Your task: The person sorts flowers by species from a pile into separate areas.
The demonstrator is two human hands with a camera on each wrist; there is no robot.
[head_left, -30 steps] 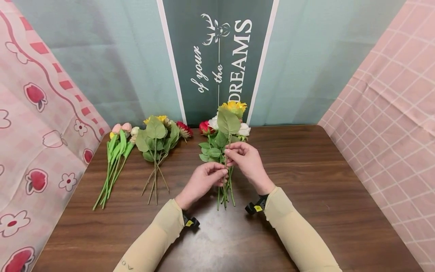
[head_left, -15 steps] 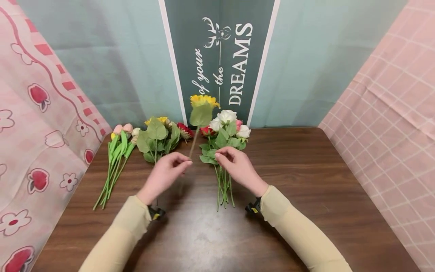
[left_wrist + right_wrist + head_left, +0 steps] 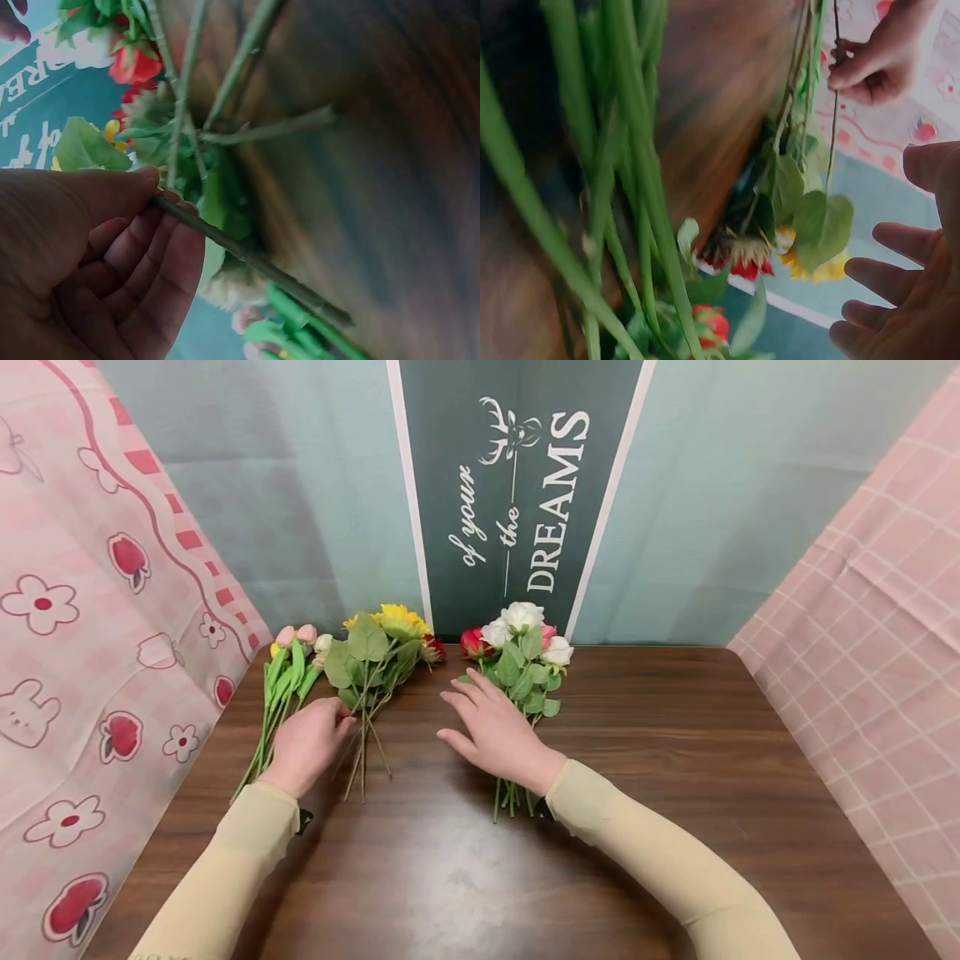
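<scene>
In the head view my left hand (image 3: 307, 745) is low over the table at the middle bunch. Its thumb and fingertips pinch the brown-green stem (image 3: 255, 261) of a sunflower, seen closely in the left wrist view. The yellow sunflower head (image 3: 403, 621) leans over that bunch, overlapping its broad leaves (image 3: 367, 639). A dark red flower (image 3: 433, 650) shows at the bunch's right side. My right hand (image 3: 498, 728), fingers spread and holding nothing, hovers over the bunch of roses (image 3: 521, 617). It covers part of their green stems (image 3: 641, 150), which fill the left of the right wrist view.
Pink, yellow and white tulips (image 3: 288, 681) lie at the left, partly behind my left hand. All bunches rest near the back of the brown wooden table (image 3: 480, 877). Behind stands a printed green curtain (image 3: 517, 527), with pink cloths (image 3: 862, 568) at both sides.
The sunflower has travelled left, from over the roses to the middle bunch, in my left hand. My right hand has let go of the stem and spread its fingers. The head view has shifted slightly.
</scene>
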